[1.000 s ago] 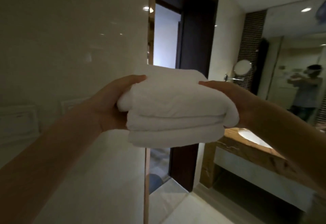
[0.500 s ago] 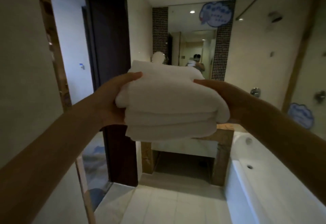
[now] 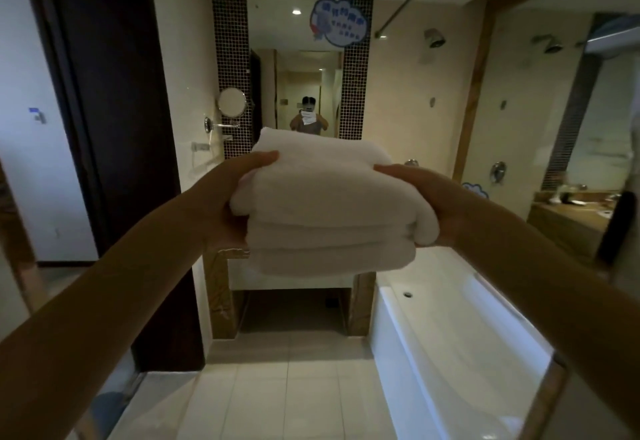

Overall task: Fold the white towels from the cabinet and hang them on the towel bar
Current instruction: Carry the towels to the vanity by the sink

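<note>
Towel stack (image 3: 329, 211) between left hand (image 3: 225, 204) and right hand (image 3: 440, 204); bathtub (image 3: 450, 318) below-right, mirror (image 3: 294, 76) behind, perhaps counter (image 3: 221, 287) underneath.

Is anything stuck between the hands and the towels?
No, nothing visible. The left hand and right hand grip the two ends of the towels directly, thumbs on top.

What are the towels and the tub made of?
The towels look like soft, matte cotton terry: thick, plump, rounded folds. The tub looks like hard, glossy white acrylic or enamel: light gleams on its smooth wall.
</note>
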Demonstrator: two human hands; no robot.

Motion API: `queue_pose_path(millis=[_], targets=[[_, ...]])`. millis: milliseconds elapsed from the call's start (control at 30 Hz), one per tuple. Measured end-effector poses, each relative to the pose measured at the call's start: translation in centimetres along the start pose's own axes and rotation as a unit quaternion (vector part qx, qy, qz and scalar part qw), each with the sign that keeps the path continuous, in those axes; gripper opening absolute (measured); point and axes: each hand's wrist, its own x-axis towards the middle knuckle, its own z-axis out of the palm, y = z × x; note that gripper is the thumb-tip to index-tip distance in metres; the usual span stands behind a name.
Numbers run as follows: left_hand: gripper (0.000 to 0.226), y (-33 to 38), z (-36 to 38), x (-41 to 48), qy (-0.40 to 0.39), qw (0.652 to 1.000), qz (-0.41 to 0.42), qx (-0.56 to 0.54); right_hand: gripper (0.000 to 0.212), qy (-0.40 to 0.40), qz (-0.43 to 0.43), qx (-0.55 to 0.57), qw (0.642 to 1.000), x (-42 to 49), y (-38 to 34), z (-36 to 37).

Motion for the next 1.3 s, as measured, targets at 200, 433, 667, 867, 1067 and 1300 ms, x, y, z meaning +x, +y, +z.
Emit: queue_pose_path(millis=[200,433,667,867,1067,1300], targets=[[0.054,-0.2,1.0,0.2,-0.021,1.0,0.009,0.001,0.061,-0.01,-0.008,0.013,1.0,-0.8,0.3,-0.9],[0.049,0.5,0.4,0.2,-0.037,0.999,0.019,0.01,0.051,-0.02,-0.007,0.021,1.0,-0.2,0.2,-0.4],[0.045,0.7,-1.8,1.0,-0.047,0.999,0.013,0.011,0.05,-0.024,-0.025,0.019,0.999,1.7,0.7,0.2],[0.051,1.2,-3.4,3.0,-0.028,1.0,0.01,0.012,0.052,0.012,-0.028,-0.002,1.0,4.6,0.1,0.4],[0.059,2.0,-4.7,6.3,-0.008,0.999,0.02,0.025,0.032,-0.02,-0.049,0.012,0.999,8.4,-0.7,-0.7],[0.051,2.4,-4.5,10.6,0.005,0.999,0.022,0.03,0.028,-0.021,-0.051,0.009,0.998,12.7,-2.4,-3.3]])
